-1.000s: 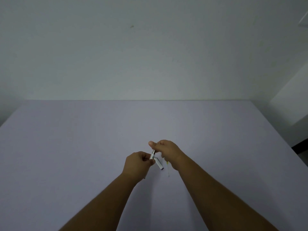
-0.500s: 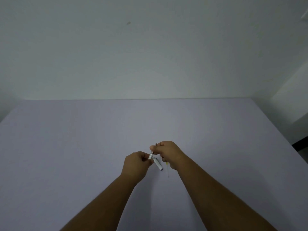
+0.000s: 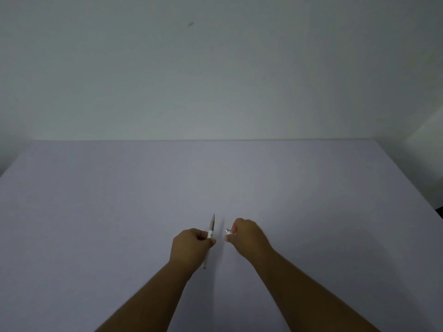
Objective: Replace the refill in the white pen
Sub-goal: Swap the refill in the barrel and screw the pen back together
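Observation:
My left hand [image 3: 191, 245] is closed around a thin white pen part [image 3: 211, 230]. Its grey pointed tip sticks up and away from me, and its white tail shows below my fist near the table. My right hand [image 3: 248, 238] is a short gap to the right, fingers closed on a small silvery white pen piece [image 3: 228, 231] that only just peeks out at the thumb. The two pieces are apart and do not touch. Most of the piece in my right hand is hidden by my fingers.
A wide pale lilac table [image 3: 119, 212] fills the lower half of the view and ends at a plain white wall [image 3: 215, 80]. The table's right edge runs diagonally at the far right.
My hands were together holding the pen between them. They have now pulled apart sideways, the left keeping the long pointed part and the right keeping the short silvery piece.

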{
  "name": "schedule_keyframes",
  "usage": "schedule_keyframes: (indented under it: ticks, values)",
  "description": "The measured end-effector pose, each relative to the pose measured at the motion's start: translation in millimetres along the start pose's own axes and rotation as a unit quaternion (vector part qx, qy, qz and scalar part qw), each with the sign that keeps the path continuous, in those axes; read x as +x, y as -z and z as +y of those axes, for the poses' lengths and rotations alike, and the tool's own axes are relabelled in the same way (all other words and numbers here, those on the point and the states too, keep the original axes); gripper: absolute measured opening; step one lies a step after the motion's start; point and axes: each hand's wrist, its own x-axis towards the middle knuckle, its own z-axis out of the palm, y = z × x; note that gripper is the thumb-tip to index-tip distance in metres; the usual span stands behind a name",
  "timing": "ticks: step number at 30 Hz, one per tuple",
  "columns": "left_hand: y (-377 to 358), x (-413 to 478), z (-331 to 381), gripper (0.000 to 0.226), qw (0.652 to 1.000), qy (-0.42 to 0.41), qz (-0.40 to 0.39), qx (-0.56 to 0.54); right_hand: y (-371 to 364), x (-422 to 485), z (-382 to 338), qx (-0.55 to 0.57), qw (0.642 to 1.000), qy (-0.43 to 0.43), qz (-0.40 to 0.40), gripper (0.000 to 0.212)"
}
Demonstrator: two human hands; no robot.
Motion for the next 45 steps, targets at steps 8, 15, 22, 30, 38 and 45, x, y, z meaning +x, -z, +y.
schedule_keyframes:
  ticks: [8,15,22,30,38,45]
  values:
    - [-2.0,0.3,-2.7,0.015,0.999,0.024,-0.025,-0.035,-22.5,8.3,11.6,-0.089,0.994,0.047,0.038,0.023]
    - [0.9,-2.7,-2.3,0.014,0.998,0.021,-0.036,-0.039,-14.1,10.0,3.4,0.019,0.998,0.006,0.057,0.025]
    - [0.0,-5.5,3.9,0.014,0.998,0.022,-0.051,-0.041,28.3,15.6,-23.9,0.519,0.853,-0.048,0.022,0.012]
    - [-2.8,-12.0,10.5,0.012,0.997,0.01,-0.057,-0.059,31.0,8.7,-21.4,0.486,0.873,-0.026,-0.029,0.013]
    - [-6.9,-11.5,10.7,0.006,0.996,0.006,-0.054,-0.075,22.1,-3.4,-17.2,0.443,0.893,-0.018,-0.073,0.009]
    - [-13.1,-12.2,7.1,0.006,0.991,0.019,-0.084,-0.104,24.2,-3.8,-7.9,0.388,0.916,-0.005,-0.099,0.013]
